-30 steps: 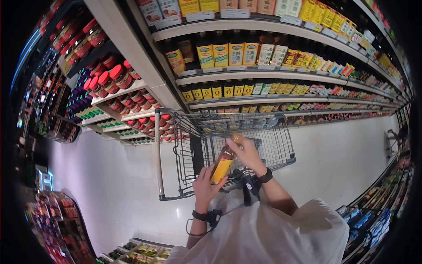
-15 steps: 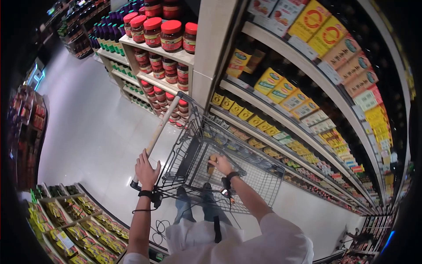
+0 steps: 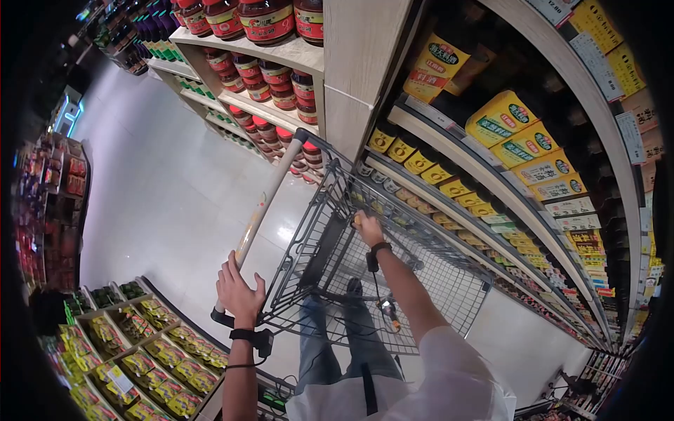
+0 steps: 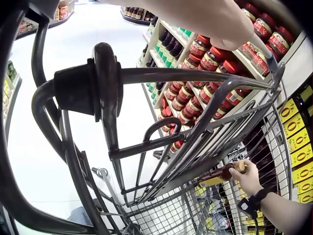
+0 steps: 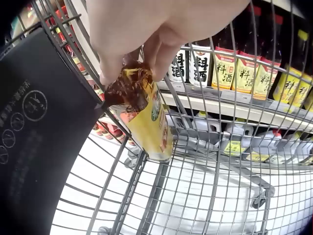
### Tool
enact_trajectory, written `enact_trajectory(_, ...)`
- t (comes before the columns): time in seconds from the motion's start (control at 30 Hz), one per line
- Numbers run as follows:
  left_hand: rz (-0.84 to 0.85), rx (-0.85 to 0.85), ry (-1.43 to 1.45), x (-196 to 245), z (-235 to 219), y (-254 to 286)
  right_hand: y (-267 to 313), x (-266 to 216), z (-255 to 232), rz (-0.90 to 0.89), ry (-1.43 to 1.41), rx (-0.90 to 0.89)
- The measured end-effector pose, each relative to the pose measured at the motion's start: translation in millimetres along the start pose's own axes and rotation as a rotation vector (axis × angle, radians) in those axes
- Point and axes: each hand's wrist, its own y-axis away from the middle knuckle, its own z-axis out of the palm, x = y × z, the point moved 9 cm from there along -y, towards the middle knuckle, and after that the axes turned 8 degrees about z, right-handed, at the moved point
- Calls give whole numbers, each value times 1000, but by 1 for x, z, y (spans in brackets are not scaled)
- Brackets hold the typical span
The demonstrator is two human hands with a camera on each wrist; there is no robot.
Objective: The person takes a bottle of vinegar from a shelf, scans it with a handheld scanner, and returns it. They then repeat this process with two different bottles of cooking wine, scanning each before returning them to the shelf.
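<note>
My right hand point(image 3: 365, 226) reaches down into a wire shopping cart point(image 3: 435, 281) and grips the top of a dark bottle point(image 5: 146, 117) with a yellow label. The bottle point(image 4: 217, 175) hangs tilted, close to the cart's front wall, with its base just above the wire floor point(image 5: 205, 196). My left hand point(image 3: 239, 286) holds the cart handle point(image 3: 263, 203) near its end, fingers on one side and thumb on the other. In the left wrist view the left hand point(image 4: 210, 19) shows only at the top edge.
Shelves of red-lidded jars point(image 3: 267, 21) and yellow-labelled bottles point(image 3: 498, 119) stand right beside the cart. A low display of packets point(image 3: 140, 351) lies behind me on the left. Pale aisle floor point(image 3: 161, 196) stretches ahead. A black seat flap point(image 5: 34, 122) lines the cart's near wall.
A second ago both hands held the bottle above the cart. The left hand went to the handle. The right hand has since carried the bottle lower and further forward inside the cart.
</note>
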Motion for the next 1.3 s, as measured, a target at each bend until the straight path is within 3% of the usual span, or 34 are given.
enact_trajectory(0.53,27,26,-34,8,1,5,-13,-9,9,-71,175,16)
enact_trajectory(0.93,44,44,-75,15,3,11,-21,-9,2,17,360,9)
enact_trajectory(1.07,47,44,-82,14,3,12,-12,-19,-7,-110,306,97)
enact_trajectory(1.1,44,19,-66,12,3,13,-6,-22,-11,-100,247,56)
enact_trajectory(1.23,9,-16,-22,7,-4,15,47,-22,-42,-99,-98,202)
enact_trajectory(1.27,41,36,-29,-4,5,19,55,11,-27,-126,-232,255)
enact_trajectory(1.3,9,-29,4,-5,1,17,65,43,-15,-160,-274,275)
